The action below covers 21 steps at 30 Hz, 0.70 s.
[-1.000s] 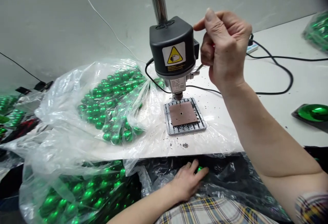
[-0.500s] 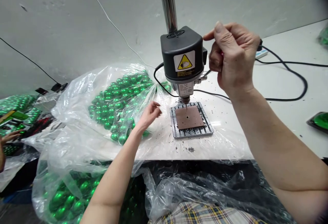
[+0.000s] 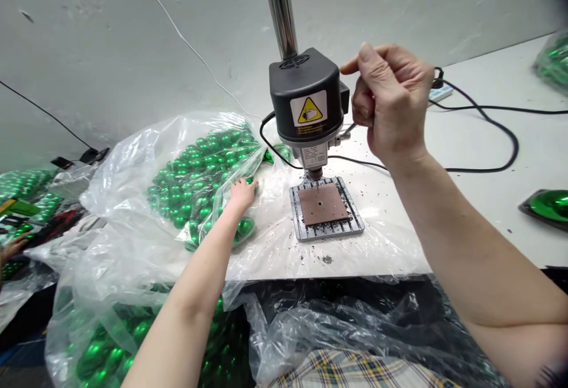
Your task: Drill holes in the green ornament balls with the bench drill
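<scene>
My left hand reaches to the right edge of a heap of shiny green balls in a clear plastic bag. Its fingers bend down around one green ball, mostly hidden by the hand. My right hand is raised beside a black-topped drill press, fingers curled at the end of its metal lever; the grip itself is covered. Below the bit, a brown square block with a small hole lies on the grey slotted base.
Dark shavings are scattered around the base on the white table. A black cable loops behind my right arm. A green object sits far right. Another bag of green balls hangs low left; another person's hand shows at far left.
My left hand has moved left and forward, from beside the bag onto the green balls at its edge. My right hand keeps its place by the lever. The view has shifted slightly.
</scene>
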{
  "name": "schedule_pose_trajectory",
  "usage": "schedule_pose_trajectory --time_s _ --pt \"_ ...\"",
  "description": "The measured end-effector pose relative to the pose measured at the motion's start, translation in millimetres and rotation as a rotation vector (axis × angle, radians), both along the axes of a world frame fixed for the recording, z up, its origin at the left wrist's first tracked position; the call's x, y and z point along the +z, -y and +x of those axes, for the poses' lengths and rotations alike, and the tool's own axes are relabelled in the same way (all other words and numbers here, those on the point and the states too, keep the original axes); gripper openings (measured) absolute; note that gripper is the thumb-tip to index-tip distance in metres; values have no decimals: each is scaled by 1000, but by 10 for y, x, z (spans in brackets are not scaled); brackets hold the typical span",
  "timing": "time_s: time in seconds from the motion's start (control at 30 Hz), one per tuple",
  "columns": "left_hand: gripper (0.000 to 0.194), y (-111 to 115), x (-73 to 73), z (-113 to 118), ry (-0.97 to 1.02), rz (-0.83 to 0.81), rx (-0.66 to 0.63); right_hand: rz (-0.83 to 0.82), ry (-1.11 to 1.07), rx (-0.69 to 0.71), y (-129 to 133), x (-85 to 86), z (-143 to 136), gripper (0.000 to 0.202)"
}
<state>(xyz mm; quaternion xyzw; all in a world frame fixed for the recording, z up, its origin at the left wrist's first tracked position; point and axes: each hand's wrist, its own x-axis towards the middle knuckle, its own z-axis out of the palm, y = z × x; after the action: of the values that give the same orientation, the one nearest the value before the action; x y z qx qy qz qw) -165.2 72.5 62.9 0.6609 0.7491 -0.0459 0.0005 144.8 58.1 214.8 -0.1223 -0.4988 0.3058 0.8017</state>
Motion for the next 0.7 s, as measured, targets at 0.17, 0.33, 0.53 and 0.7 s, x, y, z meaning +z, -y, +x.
schedule_pose_trajectory --time_s 0.17,0.33,0.53,0.7 --pt "54 129 156 109 183 141 -81 10 123 -30 -11 -58 50 42" --pt "57 545 263 598 1513 289 -20 -41 228 -66 -26 -104 93 38" --pt "41 810 110 1042 2080 -139 205 -30 245 -72 -74 -116 90 39" --pt "54 731 -76 1164 1998 -25 140 -31 225 -73 -72 -114 83 40"
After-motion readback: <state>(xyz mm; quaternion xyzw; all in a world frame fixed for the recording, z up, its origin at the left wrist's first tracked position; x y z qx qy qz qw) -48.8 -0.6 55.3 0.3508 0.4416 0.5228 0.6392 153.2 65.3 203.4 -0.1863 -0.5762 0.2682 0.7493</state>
